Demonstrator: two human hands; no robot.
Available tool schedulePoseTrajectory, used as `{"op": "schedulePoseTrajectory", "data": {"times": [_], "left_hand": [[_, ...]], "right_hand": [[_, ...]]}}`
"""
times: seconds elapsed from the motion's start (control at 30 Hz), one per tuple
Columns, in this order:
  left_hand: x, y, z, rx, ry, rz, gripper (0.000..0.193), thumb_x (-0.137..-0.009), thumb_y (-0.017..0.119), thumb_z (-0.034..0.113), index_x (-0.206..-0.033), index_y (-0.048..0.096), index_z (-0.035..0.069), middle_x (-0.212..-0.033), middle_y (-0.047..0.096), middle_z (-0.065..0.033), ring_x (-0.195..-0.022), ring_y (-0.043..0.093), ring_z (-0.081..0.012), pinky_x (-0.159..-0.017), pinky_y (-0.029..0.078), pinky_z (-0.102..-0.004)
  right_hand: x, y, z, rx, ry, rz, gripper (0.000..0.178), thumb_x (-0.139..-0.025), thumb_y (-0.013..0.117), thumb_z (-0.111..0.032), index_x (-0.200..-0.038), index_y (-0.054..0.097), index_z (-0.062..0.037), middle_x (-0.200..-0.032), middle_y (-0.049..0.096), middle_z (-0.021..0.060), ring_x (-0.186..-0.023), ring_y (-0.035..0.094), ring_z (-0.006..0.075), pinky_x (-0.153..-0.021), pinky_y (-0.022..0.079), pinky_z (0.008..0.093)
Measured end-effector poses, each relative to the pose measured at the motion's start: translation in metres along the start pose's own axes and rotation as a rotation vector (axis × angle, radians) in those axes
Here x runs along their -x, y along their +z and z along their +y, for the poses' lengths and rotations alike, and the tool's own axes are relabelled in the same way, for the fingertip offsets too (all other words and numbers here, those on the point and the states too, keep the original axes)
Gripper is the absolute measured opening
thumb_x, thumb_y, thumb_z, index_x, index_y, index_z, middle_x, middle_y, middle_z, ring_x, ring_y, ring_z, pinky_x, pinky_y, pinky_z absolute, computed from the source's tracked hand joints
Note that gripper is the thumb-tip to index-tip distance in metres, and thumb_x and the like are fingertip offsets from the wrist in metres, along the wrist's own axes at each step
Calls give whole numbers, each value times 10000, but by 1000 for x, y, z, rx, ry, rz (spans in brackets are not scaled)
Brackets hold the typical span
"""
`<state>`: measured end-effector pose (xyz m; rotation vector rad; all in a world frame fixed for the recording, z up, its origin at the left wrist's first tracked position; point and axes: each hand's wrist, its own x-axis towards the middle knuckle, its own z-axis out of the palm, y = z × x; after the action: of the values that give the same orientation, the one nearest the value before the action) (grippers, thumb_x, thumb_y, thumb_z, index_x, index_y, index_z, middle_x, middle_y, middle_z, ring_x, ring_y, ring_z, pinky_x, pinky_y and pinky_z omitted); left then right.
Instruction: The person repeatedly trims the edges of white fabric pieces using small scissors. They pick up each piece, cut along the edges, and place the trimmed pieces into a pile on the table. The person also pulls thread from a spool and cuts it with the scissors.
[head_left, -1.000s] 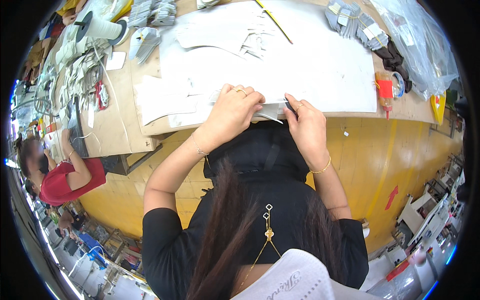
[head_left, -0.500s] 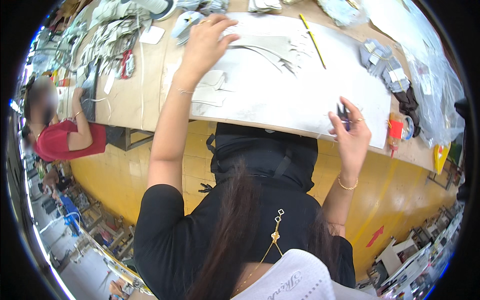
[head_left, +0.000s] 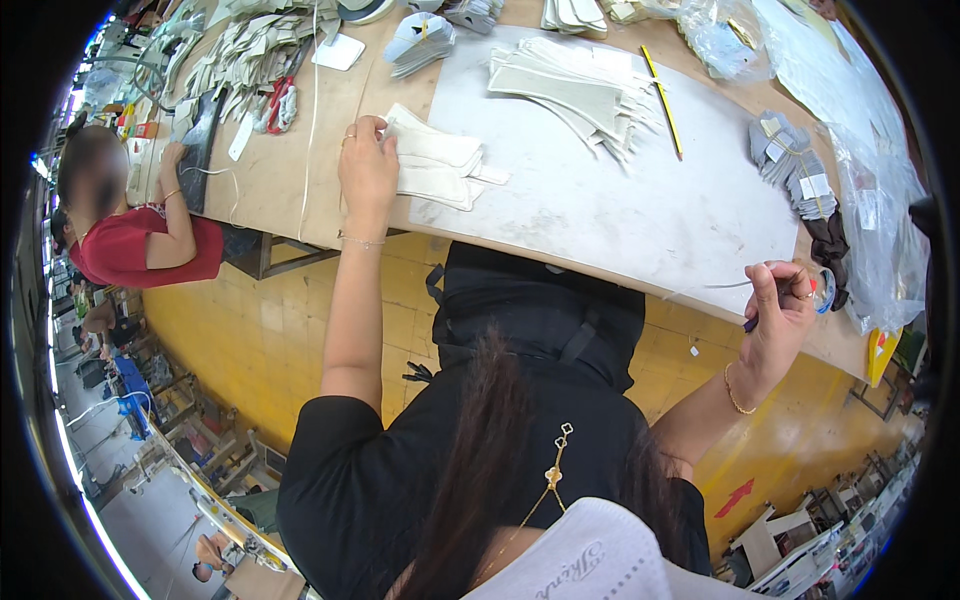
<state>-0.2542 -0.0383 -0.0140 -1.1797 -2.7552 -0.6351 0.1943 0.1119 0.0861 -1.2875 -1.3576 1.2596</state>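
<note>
My left hand (head_left: pixel 368 168) is at the left end of a small stack of pale grey fabric pieces (head_left: pixel 435 155), its fingers bent against the edge and the thumb beside the top piece. Off to the right, over the table's front edge, my right hand (head_left: pixel 782 303) is closed. A bit of purple handle (head_left: pixel 750 324) shows below its thumb, from the thread snips mostly hidden in the palm. From the pinched fingertips a thin pale strip (head_left: pixel 715 288) trails leftward. A larger fanned pile of the same grey pieces (head_left: pixel 575 85) lies farther back on the white sheet (head_left: pixel 600 200).
A yellow pencil (head_left: pixel 663 105) lies right of the big pile. Tied grey bundles (head_left: pixel 790 165) and clear plastic bags (head_left: pixel 875 210) line the right side. More heaped pieces (head_left: pixel 255 65) cover the back left. A person in red (head_left: pixel 150 240) sits at the left end.
My left hand has come down from beside the larger pile to the small stack. My right hand has moved right; the snips' dark blades, visible before, are now hidden. The view has shifted slightly.
</note>
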Motion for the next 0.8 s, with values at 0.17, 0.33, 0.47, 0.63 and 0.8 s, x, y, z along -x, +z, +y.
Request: {"op": "schedulePoseTrajectory", "data": {"times": [0.17, 0.33, 0.47, 0.63, 0.8], "left_hand": [[2, -15, 20, 454, -329, -328, 313, -988, 675, 211, -1212, 645, -6, -1100, 689, -125, -946, 681, -202, -836, 569, -353], [37, -42, 75, 1253, -320, -674, 308, -1043, 608, 196, -1263, 589, -19, -1123, 692, -95, -963, 695, -189, -869, 610, -382], [75, -42, 131, 1455, -252, -936, 341, -1015, 658, 169, -1290, 568, -10, -1087, 692, -96, -957, 698, -191, -829, 613, -361], [78, -6, 155, 647, 46, -681, 434, -952, 728, 161, -1310, 568, -25, -1127, 672, -138, -975, 670, -227, -786, 583, -336], [83, 6, 150, 477, 422, -276, 433, -872, 791, 151, -1248, 652, -13, -1174, 622, -152, -980, 610, -222, -841, 502, -276]], "right_hand": [[7, -10, 5, 12, -9, 44, 190, -869, 831, -74, -905, 645, -67, -866, 686, 29, -680, 588, 36, -498, 382, 175], [12, -14, 7, 0, -44, -22, 169, -897, 799, -66, -945, 637, -56, -862, 686, 41, -724, 648, 70, -512, 391, 178], [12, -20, 1, -51, -81, -31, 150, -917, 769, -45, -973, 630, -39, -864, 690, 66, -728, 668, 87, -515, 392, 183], [11, -24, -23, -98, -218, -123, 87, -924, 724, -7, -953, 643, -15, -885, 722, 109, -687, 644, 74, -520, 382, 177], [2, 16, -31, 100, -23, -410, 101, -939, 714, -47, -1004, 696, 29, -890, 747, 111, -821, 721, 130, -698, 544, 240]]}}
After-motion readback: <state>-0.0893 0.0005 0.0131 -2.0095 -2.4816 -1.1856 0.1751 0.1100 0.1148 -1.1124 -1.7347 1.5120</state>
